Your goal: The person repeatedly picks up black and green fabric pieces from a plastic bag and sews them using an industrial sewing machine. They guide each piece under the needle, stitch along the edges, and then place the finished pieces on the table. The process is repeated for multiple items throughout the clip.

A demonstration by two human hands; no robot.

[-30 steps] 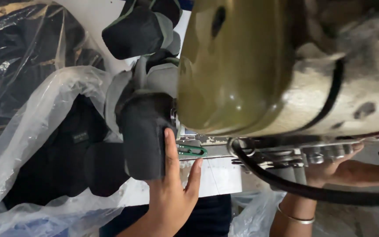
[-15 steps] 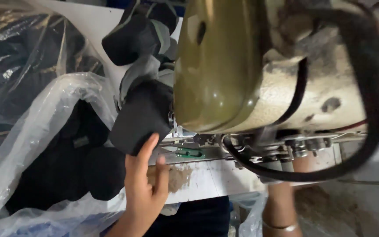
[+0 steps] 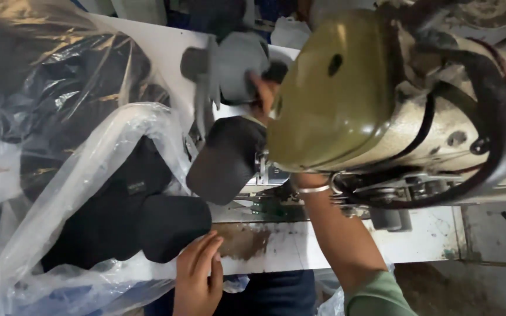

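My left hand (image 3: 197, 275) lies flat on the white table's front edge (image 3: 335, 240), fingertips just short of a black cap (image 3: 171, 225) and holding nothing. My right arm, with a thin bangle (image 3: 314, 188), runs up behind the olive-green sewing machine head (image 3: 335, 93). Only the fingers of my right hand (image 3: 263, 92) show, blurred, against a grey cap piece (image 3: 238, 64). Their grip is hidden. A dark grey cap (image 3: 224, 158) sits at the needle area, left of the machine.
A clear plastic bag (image 3: 89, 146) full of black caps fills the left side. A black drive belt (image 3: 493, 134) loops round the cream machine body (image 3: 440, 140) at the right. The table top is stained brown (image 3: 247, 240) in front of the machine.
My left hand has slid down off the dark grey cap to the table's front edge. My right arm has reached up behind the machine head to the grey piece. The view has shifted.
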